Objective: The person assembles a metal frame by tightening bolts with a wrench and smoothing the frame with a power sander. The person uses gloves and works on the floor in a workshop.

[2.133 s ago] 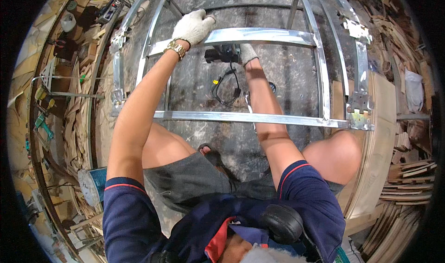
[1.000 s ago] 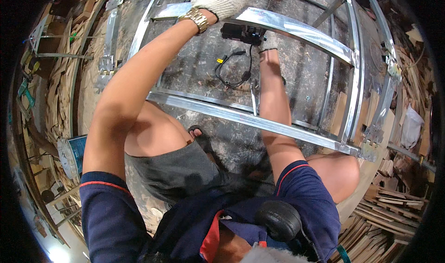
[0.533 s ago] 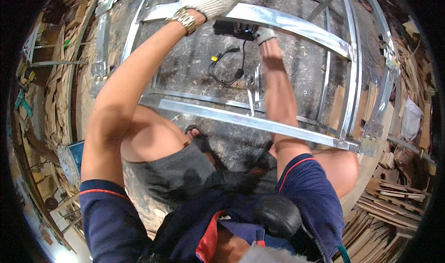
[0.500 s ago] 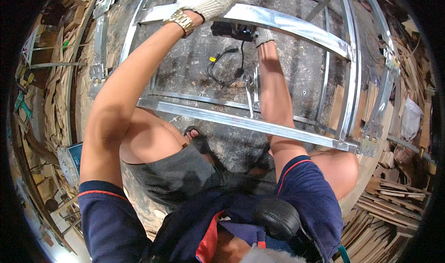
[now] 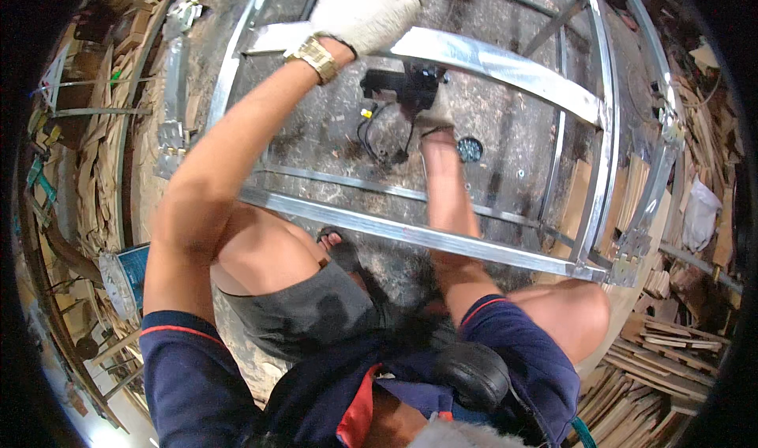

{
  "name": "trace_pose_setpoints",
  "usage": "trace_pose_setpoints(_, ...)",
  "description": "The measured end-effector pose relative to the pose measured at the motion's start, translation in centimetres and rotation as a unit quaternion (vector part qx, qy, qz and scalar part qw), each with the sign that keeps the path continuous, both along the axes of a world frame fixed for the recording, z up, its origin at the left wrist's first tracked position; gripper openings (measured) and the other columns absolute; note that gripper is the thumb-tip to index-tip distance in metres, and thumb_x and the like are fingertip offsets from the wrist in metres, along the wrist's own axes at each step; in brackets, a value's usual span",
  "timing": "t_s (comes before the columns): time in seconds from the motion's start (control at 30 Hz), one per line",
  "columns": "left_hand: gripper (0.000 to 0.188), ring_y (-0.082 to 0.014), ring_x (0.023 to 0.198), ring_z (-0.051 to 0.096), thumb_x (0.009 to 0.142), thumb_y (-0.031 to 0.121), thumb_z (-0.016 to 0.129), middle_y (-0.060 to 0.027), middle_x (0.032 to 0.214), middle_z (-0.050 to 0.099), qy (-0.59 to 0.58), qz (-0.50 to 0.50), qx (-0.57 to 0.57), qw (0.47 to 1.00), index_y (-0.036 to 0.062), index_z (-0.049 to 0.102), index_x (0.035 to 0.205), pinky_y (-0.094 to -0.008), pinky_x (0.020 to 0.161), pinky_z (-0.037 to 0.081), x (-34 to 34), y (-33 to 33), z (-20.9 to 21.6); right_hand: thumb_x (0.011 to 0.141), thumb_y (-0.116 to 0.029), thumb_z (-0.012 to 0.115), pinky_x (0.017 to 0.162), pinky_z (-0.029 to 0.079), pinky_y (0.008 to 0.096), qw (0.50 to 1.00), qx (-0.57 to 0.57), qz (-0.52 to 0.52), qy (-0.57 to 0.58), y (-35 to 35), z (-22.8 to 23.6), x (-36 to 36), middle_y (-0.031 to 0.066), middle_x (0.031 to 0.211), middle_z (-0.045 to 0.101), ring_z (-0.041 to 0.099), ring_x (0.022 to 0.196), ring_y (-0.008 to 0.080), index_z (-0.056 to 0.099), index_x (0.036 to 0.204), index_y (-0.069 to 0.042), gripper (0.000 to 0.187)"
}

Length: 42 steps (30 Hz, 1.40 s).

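My left hand [image 5: 362,14], in a white knitted glove, lies across the upper crossbar of a metal frame [image 5: 505,69]. Its fingers curl beyond the bar; what they hold, if anything, is hidden. My right forearm reaches over the near bar into the frame. The gloved right hand [image 5: 438,110] is smeared by motion and appears closed on a black object [image 5: 417,91] of unclear kind, low beneath the crossbar. Left of that hand, a black cable [image 5: 366,136] with a yellow tag lies on the floor. A round dark disc [image 5: 470,149] shows just right of the wrist.
The near bar [image 5: 410,227] of the frame runs above the floor, between my knees and the inside. Hinge-like brackets [image 5: 628,251] stick out at its right corner. Wood scraps [image 5: 663,345] pile up on both sides, with a white plastic bag [image 5: 699,219] at right.
My right hand has come nearer and slightly left, with the black object beside it shifting too. The forearm now covers the wrenches seen before and uncovers the disc. My left hand stays on the crossbar.
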<state>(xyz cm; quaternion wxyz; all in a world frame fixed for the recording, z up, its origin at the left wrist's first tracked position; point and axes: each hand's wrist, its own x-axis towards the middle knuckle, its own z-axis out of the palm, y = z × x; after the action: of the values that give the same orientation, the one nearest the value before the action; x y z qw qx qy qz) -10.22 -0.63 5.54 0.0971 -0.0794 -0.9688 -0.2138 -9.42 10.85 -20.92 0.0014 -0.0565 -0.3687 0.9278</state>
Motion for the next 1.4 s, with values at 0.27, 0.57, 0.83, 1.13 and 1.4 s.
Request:
trace_pose_setpoints(0.27,0.034,-0.0439,0.091,0.067,0.088,0.034,0.051,-0.0254,0.093,0.069,-0.029,0.028,-0.037,0.999,0.0035,0.067,0.089,-0.0534,0.083,0.052,-0.5,0.3,0.0,0.095,-0.049,0.063,0.084,0.056,0.0414,0.998,-0.049,0.034,-0.013,2.9,3.6,-7.2,0.01,0.117,0.064,0.062,0.103,0.0266,0.055,0.132,-0.007,0.056)
trace_pose_setpoints(0.57,0.037,-0.0455,0.094,0.066,0.091,0.037,0.051,-0.0267,0.095,0.069,-0.033,0.011,-0.021,0.999,0.0031,0.066,0.091,-0.0542,0.084,0.051,-0.5,0.1,-0.2,0.088,-0.051,0.071,0.079,0.058,0.0483,0.986,-0.139,0.087,0.023,0.4,-4.6,2.2,0.0139,0.116,0.063,0.064,0.099,0.0344,0.045,0.138,-0.003,0.074)
trace_pose_setpoints(0.83,0.038,-0.0453,0.09,0.065,0.098,0.036,0.046,-0.0261,0.09,0.068,-0.008,0.013,-0.023,1.0,0.0043,0.065,0.09,-0.0544,0.08,0.05,-1.2,0.3,0.3,0.088,-0.053,0.07,0.086,0.059,0.0481,0.99,-0.112,0.087,0.009,1.9,2.9,-9.2,0.0174,0.115,0.065,0.066,0.099,0.0342,0.047,0.137,-0.003,0.074)
trace_pose_setpoints(1.13,0.041,-0.0463,0.092,0.066,0.099,0.039,0.043,-0.0265,0.092,0.068,-0.023,0.048,-0.018,0.998,0.0042,0.065,0.095,-0.055,0.081,0.051,-0.6,0.1,0.3,0.089,-0.05,0.072,0.088,0.058,0.05,0.989,-0.12,0.083,-0.013,2.5,2.9,-5.3,0.0169,0.113,0.066,0.068,0.099,0.0339,0.049,0.135,-0.002,0.07)
trace_pose_setpoints(1.4,0.038,-0.0459,0.09,0.064,0.097,0.035,0.044,-0.0267,0.09,0.067,-0.02,0.014,-0.018,1.0,0.0031,0.063,0.09,-0.0539,0.078,0.05,-1.6,-0.4,-0.6,0.089,-0.047,0.073,0.09,0.058,0.0518,0.977,-0.097,0.191,-0.02,2.6,6.1,-11.6,0.0164,0.111,0.068,0.069,0.099,0.0337,0.052,0.133,0.0,0.067)
